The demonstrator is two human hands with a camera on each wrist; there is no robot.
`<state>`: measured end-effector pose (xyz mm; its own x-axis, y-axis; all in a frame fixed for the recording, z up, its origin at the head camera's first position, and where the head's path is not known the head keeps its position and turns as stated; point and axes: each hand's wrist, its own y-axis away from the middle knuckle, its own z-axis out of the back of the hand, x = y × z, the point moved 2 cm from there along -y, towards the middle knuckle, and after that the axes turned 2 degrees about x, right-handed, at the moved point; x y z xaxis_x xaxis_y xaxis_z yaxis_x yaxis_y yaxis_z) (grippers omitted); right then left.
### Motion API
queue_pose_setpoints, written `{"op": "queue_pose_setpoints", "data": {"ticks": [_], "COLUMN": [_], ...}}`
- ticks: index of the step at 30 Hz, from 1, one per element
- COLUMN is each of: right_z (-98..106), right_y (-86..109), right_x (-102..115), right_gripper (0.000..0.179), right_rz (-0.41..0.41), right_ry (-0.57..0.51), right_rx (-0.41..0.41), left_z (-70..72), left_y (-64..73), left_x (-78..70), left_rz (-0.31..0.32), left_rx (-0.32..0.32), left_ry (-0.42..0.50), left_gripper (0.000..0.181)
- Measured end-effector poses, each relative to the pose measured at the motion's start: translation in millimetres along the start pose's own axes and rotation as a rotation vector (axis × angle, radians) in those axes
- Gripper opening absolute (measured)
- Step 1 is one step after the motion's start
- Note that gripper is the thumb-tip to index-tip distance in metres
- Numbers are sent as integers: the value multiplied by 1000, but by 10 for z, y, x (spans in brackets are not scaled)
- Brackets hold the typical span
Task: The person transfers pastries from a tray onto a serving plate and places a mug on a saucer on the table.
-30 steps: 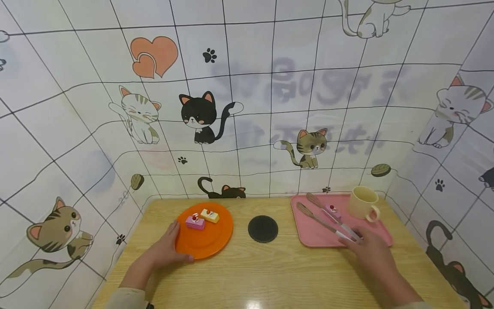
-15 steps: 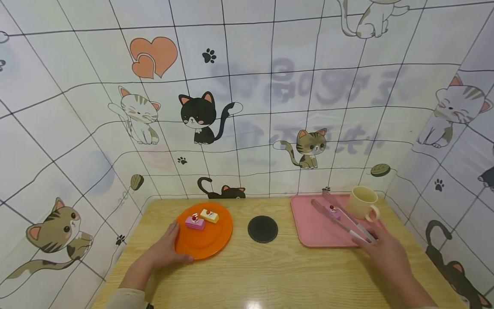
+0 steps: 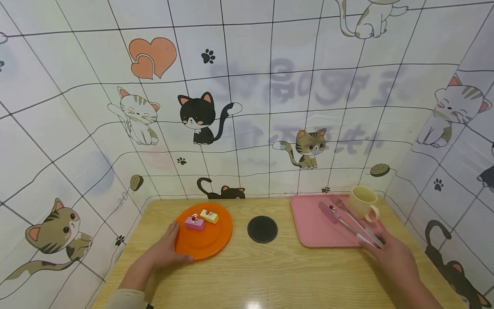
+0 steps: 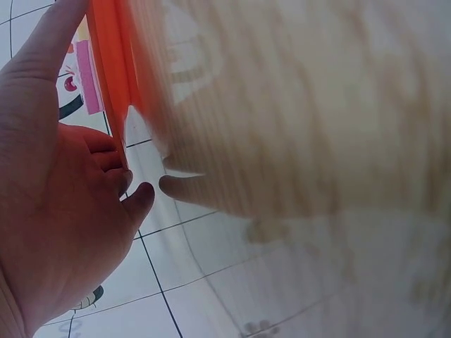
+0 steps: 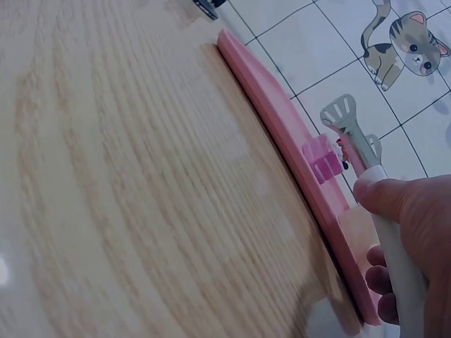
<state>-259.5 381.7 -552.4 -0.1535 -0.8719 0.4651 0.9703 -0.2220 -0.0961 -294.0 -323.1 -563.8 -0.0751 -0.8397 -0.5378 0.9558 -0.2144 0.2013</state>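
I'm clamping right fingers (image 5: pixel 384 197) on white-handled metal tongs (image 3: pixel 349 228) by a pink oblong cake (image 5: pixel 322 160), left fingers (image 3: pixel 172 231) spread against a round orange plate (image 3: pixel 208 242).

Pale-yellow mug (image 3: pixel 362 201), upright, beyond the right hand's fingers (image 5: pixel 379 279), handle on their side; black disc (image 3: pixel 262 229), flat, between these and the left hand's fingers (image 3: pixel 172 231); wood-grain tabletop (image 3: pixel 247 277) below both; cat-printed, gridded backdrop (image 3: pixel 252 171) beyond.
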Motion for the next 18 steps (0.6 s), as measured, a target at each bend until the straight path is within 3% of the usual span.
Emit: {"op": "queue_pose_setpoints", "data": {"ticks": [6, 18], "right_z": [-24, 33], "right_y": [37, 69], "right_x": [-77, -122], "right_gripper": [63, 62], "right_rz": [13, -26], "right_ry": [11, 27], "right_rx": [-13, 106], "left_z": [-1, 2], "left_y": [14, 20], "left_x": [-13, -27], "left_rz": [-7, -1], "left_rx": [0, 1], "left_ry": [4, 6], "left_gripper": [146, 146]}}
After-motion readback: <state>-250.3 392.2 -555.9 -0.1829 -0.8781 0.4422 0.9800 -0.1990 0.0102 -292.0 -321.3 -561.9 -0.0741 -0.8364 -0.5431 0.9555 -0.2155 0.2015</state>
